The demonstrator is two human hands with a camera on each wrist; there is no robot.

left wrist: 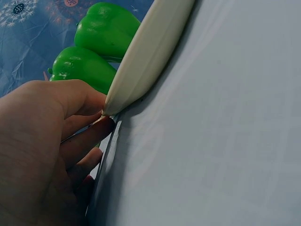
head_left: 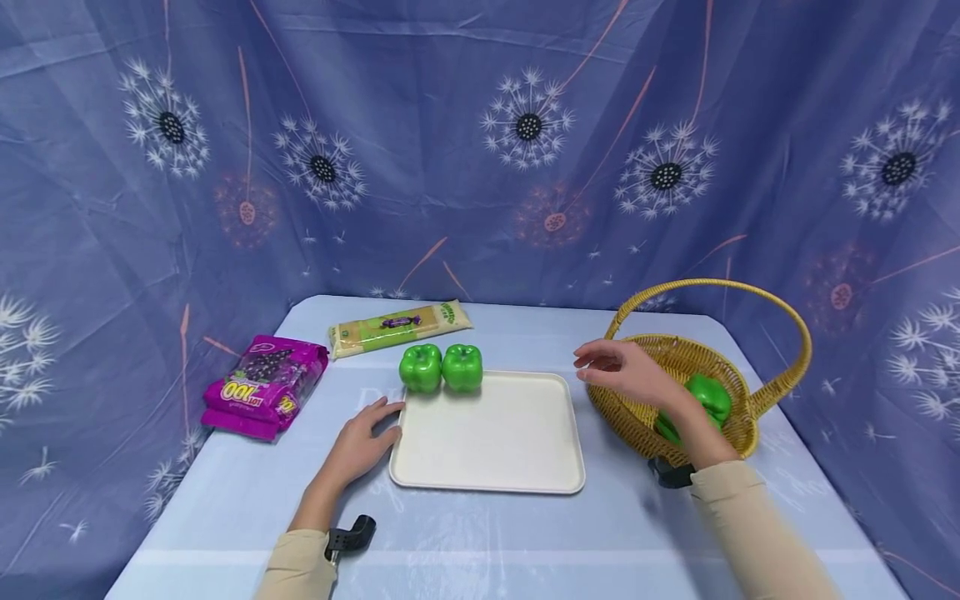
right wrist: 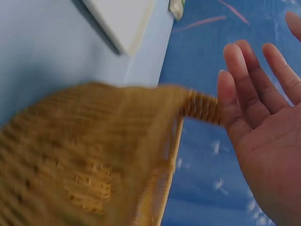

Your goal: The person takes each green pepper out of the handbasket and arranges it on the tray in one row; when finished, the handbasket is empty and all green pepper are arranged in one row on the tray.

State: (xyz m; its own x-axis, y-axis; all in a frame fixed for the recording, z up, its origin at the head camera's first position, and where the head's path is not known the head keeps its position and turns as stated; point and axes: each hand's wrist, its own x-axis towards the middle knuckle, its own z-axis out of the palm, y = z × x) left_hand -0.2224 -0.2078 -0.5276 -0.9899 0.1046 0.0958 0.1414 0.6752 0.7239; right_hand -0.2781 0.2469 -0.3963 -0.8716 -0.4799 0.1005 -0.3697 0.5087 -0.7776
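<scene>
My left hand (head_left: pixel 365 442) rests at the left edge of a white tray (head_left: pixel 491 442), thumb and fingertips touching its rim. The left wrist view has the fingertips (left wrist: pixel 107 125) right at the rim. Two shiny green bell peppers (head_left: pixel 421 368) (head_left: pixel 462 368) sit side by side at the tray's far left corner. Above the left side of a wicker basket (head_left: pixel 622 421) is my right hand (head_left: pixel 633 373), holding nothing. Its fingers look loosely extended in the right wrist view. Inside the basket lies a green pepper (head_left: pixel 709 395), with more green beside it, partly hidden by my right forearm.
The basket's tall arched handle (head_left: pixel 720 283) rises on the right. A purple snack bag (head_left: pixel 266 385) lies at the left of the table, and a long green and beige packet (head_left: pixel 401 328) lies behind the peppers. A blue dandelion-print curtain (head_left: pixel 435 167) hangs around the table.
</scene>
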